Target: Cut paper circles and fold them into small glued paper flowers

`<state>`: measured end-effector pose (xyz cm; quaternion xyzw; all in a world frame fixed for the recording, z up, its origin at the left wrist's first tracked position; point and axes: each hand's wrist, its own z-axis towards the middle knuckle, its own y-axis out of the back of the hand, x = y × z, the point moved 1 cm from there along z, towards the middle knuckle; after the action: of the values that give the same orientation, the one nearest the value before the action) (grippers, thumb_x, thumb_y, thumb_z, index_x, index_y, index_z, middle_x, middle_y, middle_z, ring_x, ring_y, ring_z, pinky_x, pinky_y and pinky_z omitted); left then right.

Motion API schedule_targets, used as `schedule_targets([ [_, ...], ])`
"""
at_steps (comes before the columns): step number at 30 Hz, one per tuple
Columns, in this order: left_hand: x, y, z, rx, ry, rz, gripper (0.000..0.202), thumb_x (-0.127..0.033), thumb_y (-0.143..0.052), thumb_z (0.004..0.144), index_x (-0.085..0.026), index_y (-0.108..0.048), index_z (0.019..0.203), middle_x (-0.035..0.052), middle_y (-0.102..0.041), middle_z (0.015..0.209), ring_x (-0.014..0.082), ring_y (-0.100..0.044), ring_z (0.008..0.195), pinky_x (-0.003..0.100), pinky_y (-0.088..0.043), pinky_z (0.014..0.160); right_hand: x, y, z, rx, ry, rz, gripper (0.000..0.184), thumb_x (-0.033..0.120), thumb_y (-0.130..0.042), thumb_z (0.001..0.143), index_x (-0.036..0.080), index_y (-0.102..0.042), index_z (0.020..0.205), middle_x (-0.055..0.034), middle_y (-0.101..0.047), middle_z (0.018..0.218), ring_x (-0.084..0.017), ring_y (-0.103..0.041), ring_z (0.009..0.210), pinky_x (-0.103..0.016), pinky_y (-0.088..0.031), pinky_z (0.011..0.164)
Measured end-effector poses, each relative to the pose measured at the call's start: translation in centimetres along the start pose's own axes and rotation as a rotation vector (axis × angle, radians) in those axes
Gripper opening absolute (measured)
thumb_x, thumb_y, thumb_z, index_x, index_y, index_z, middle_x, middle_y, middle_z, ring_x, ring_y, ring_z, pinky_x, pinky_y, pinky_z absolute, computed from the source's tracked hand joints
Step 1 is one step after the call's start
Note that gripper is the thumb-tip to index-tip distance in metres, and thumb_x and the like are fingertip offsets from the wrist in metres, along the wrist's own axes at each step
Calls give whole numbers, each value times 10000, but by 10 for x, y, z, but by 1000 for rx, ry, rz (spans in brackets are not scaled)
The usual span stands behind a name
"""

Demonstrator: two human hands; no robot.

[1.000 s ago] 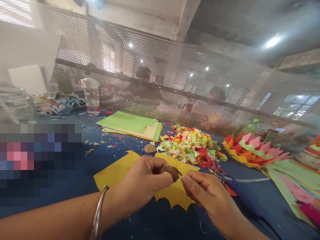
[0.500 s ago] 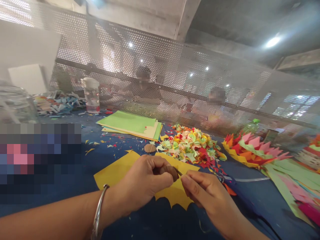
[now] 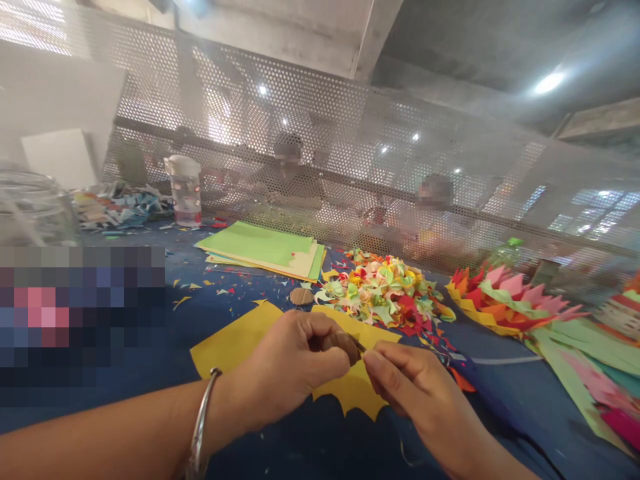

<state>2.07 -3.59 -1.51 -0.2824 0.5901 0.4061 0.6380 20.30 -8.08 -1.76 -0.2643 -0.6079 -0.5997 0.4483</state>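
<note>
My left hand [image 3: 290, 367] is closed around a small brown round piece [image 3: 345, 343], pinched between thumb and fingers. My right hand [image 3: 407, 393] is closed in a pinch right beside it, gripping a thin dark strip or wire that sticks out of the brown piece. Both hands hover just above a yellow paper sheet [image 3: 227, 343] with a zigzag-cut edge, lying on the blue table [image 3: 150, 373]. A metal bangle sits on my left wrist.
A second brown disc [image 3: 301, 296] lies behind the yellow sheet. A heap of small coloured paper flowers [image 3: 385, 293], a stack of green sheets [image 3: 260, 248], spiky cut paper strips [image 3: 505, 303] and a plastic bottle [image 3: 185, 190] stand further back. People sit behind a perforated metal screen [image 3: 350, 167].
</note>
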Motion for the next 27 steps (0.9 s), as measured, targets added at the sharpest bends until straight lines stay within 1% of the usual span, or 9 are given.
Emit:
schedule_targets([
  [7, -1, 0, 1, -16, 15, 21, 151, -189, -524, 650, -181, -675, 650, -9, -655, 679, 130, -548, 668, 250, -417, 623, 0, 0, 1, -11, 6, 2, 493, 568, -467, 954, 207, -419, 623, 66, -311, 582, -103, -278, 523, -258, -241, 477],
  [14, -3, 0, 1, -12, 37, 35, 159, -200, -517, 650, -172, -673, 648, -2, -660, 686, 135, -551, 665, 256, -408, 617, 4, 0, -1, 7, 1, -24, 498, 574, -455, 955, 210, -413, 619, 59, -321, 587, -108, -294, 528, -260, -246, 478],
  [19, -4, -1, 1, -4, 32, 39, 161, -200, -512, 657, -167, -668, 642, 0, -652, 680, 141, -554, 665, 262, -413, 620, 2, 0, 0, 3, 0, -17, 499, 573, -455, 957, 212, -406, 616, 60, -306, 586, -109, -271, 523, -262, -234, 472],
  [24, -4, 0, 1, -16, 22, 48, 155, -190, -517, 645, -175, -671, 643, -9, -665, 687, 137, -560, 672, 248, -421, 616, 1, -1, -1, 4, 2, -14, 493, 565, -454, 962, 209, -413, 623, 59, -320, 589, -108, -295, 532, -263, -254, 490],
  [27, -3, 0, 1, 7, -8, 36, 147, -178, -515, 656, -175, -660, 633, -9, -675, 704, 138, -577, 695, 247, -432, 639, 2, 0, -1, -1, 8, -18, 498, 560, -458, 962, 208, -406, 614, 60, -318, 587, -108, -294, 534, -264, -254, 495],
])
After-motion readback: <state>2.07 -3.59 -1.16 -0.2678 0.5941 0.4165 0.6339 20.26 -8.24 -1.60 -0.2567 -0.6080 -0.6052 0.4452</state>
